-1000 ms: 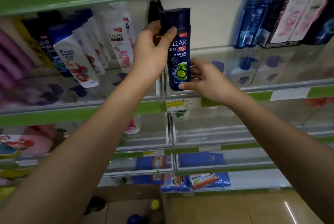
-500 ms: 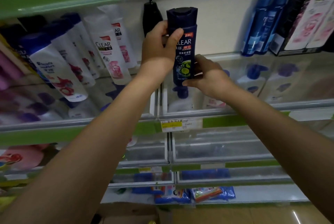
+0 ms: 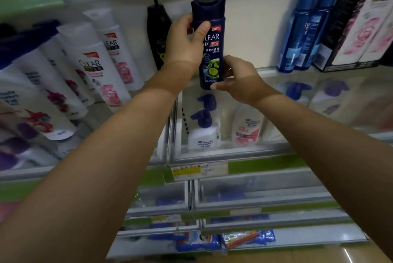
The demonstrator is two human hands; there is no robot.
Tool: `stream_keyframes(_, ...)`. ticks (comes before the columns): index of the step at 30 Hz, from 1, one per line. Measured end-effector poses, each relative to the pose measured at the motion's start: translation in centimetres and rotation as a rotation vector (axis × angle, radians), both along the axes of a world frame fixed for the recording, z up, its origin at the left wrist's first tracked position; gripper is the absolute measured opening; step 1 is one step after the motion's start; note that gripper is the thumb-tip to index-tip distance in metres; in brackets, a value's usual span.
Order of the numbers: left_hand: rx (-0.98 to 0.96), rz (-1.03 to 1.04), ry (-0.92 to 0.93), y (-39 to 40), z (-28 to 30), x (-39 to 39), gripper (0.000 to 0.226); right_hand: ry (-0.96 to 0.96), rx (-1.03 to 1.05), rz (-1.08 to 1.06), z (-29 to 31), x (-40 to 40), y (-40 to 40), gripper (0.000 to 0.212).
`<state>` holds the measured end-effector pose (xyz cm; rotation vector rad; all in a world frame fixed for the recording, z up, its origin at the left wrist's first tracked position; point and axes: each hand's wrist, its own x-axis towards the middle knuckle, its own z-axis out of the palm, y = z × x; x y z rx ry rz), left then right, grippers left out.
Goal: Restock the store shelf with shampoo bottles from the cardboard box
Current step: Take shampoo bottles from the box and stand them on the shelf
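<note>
Navy shampoo bottle (image 3: 210,50) upright at twelve o'clock; left hand (image 3: 185,43) grips its neck, right hand (image 3: 238,80) pinches its base.

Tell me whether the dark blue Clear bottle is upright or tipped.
Upright: the dark blue Clear bottle has its cap on top, left hand gripping near the cap, right hand holding its base.

Light dim and cool overall; forearms read dark, each crossed by a straight shadow edge near the wrist, the left hand (image 3: 185,46) and right hand (image 3: 240,80) brighter beyond it; back wall (image 3: 251,29) is the brightest area; soft glare streak on the floor (image 3: 348,254) at 5 o'clock; white bottles (image 3: 63,92) at 9 o'clock smeared by blur; shelf lines bow toward the edges; dark bottle (image 3: 210,50) at centre sharpest, label legible.
</note>
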<state>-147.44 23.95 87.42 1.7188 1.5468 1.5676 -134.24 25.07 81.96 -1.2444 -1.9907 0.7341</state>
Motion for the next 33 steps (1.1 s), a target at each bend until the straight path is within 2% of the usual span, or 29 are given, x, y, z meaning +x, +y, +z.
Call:
stream_keyframes(4, -0.020, -0.011, -0.057, 1.2, 0.1, 0.2, 0.024, 0.019, -0.004, -0.031, 0.0, 0.1, 1.2, 0.057)
stream_keyframes(11, 0.020, 0.075, -0.084, 2.4, 0.4, 0.7, 0.026, 0.127, -0.062, -0.095, -0.3, 0.2, 2.8, 0.046)
stream_keyframes(18, -0.039, 0.183, 0.071, 2.5, 1.8, 0.4, 0.017, 0.150, -0.050, -0.083, -0.4, 0.4, 3.2, 0.043)
stream_keyframes(25, -0.051, 0.212, 0.112, 2.7, 2.1, 0.3, 0.018, 0.127, -0.048, -0.088, -0.5, 0.3, 3.3, 0.043)
stream_keyframes(30, -0.074, 0.199, 0.104, 1.8, 2.4, 0.6, 0.029, 0.092, -0.076, -0.094, 0.1, 0.1, 2.8, 0.044)
stream_keyframes(33, -0.122, 0.187, 0.104, 0.6, 2.5, 0.7, 0.047, 0.040, -0.129, -0.150, 0.6, -0.1, 2.4, 0.046)
